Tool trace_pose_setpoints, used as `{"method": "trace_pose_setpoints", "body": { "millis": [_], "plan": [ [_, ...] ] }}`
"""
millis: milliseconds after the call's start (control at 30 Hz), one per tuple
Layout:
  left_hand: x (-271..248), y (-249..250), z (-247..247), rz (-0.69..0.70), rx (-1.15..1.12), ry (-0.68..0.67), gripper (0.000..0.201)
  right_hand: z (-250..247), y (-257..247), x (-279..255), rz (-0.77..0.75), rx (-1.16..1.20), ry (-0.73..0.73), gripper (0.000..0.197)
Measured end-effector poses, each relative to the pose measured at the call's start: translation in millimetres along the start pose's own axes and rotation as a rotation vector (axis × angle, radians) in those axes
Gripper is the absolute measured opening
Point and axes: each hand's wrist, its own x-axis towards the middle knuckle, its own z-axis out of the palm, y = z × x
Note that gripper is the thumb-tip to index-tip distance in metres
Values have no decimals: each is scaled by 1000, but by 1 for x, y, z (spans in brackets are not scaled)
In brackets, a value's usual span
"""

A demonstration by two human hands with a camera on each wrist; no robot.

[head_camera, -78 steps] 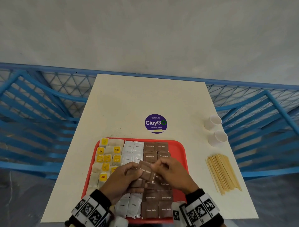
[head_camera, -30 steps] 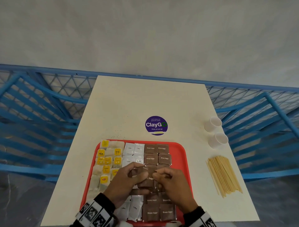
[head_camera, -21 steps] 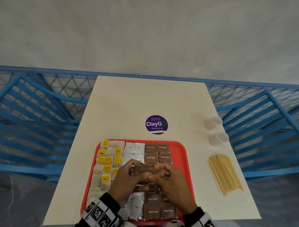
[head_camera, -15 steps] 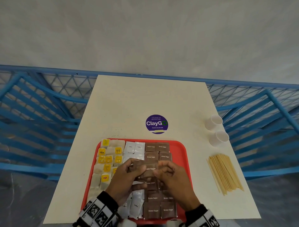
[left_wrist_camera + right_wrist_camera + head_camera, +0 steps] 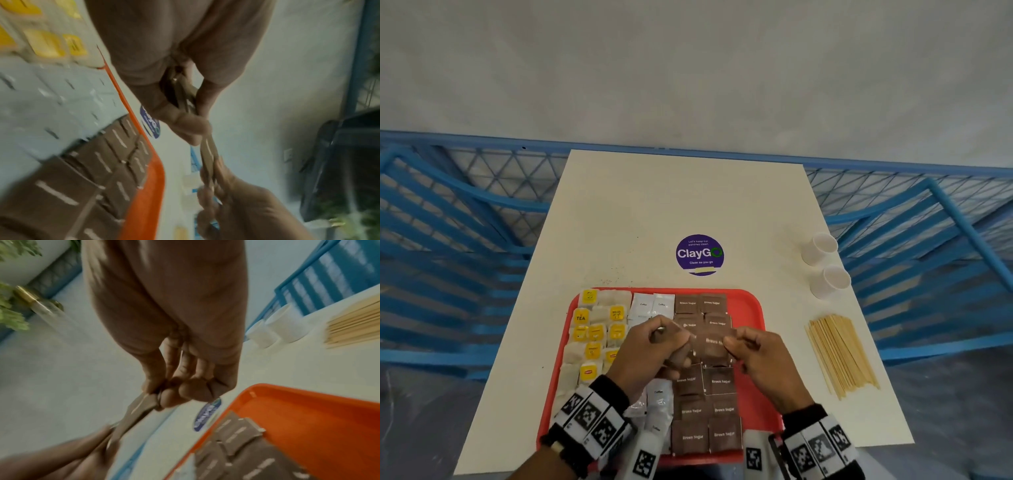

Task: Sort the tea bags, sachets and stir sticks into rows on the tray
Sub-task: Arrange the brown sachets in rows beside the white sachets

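Note:
A red tray [image 5: 751, 308] lies at the near table edge. It holds yellow-tagged tea bags [image 5: 594, 334] on the left, white coffee sachets [image 5: 652, 305] beside them and brown sugar sachets [image 5: 703, 407] to the right. Above the tray's middle my left hand [image 5: 678, 339] and right hand [image 5: 734, 342] each pinch an end of a brown sugar sachet [image 5: 710, 342]. The left wrist view shows the left fingers [image 5: 185, 126] gripping more brown sachets [image 5: 180, 91] as a thin stack. In the right wrist view the right fingertips [image 5: 164, 397] clamp the sachet's edge [image 5: 139, 408]. Wooden stir sticks [image 5: 840, 353] lie on the table, right of the tray.
Two white paper cups [image 5: 820, 248] [image 5: 830, 281] stand near the table's right edge, beyond the sticks. A purple ClayGo sticker [image 5: 699, 254] marks the table just past the tray. Blue metal railings [image 5: 465, 240] flank the table on both sides.
Both hands have kept hold of the brown sachets. They moved a little farther up the tray and drew slightly apart, so more of the sachet shows between them.

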Motion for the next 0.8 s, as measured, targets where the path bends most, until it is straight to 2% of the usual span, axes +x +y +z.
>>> {"method": "trace_pose_setpoints", "body": {
  "millis": [67, 167, 333, 400, 500, 533, 633, 733, 800],
  "plan": [
    [-2, -14, -11, -40, 119, -26, 14, -7, 25, 1, 109, -80, -30, 27],
    [-9, -36, -21, -123, 160, -17, 13, -8, 63, 1, 280, -33, -18, 24],
    [-12, -55, -28, -198, 125, 17, 16, -6, 91, 11, 381, -43, 18, 15],
    [-12, -56, -31, -209, 134, 7, 15, -3, 95, 17, 357, -149, 71, 17],
    [-12, -54, -34, -229, 167, -43, 10, -4, 95, 18, 271, -393, 231, 23],
    [-12, -53, -34, -236, 183, -65, 10, -4, 92, 16, 254, -408, 238, 24],
    [-14, -49, -28, -260, 131, -100, 17, 4, 78, 5, 199, -381, 167, 25],
    [-13, -42, -23, -309, -98, -102, 26, 27, 47, -8, 87, -311, 3, 30],
    [-14, -37, -21, -259, -132, -132, 22, 44, 26, -14, 56, -221, -102, 30]
  ]
}}
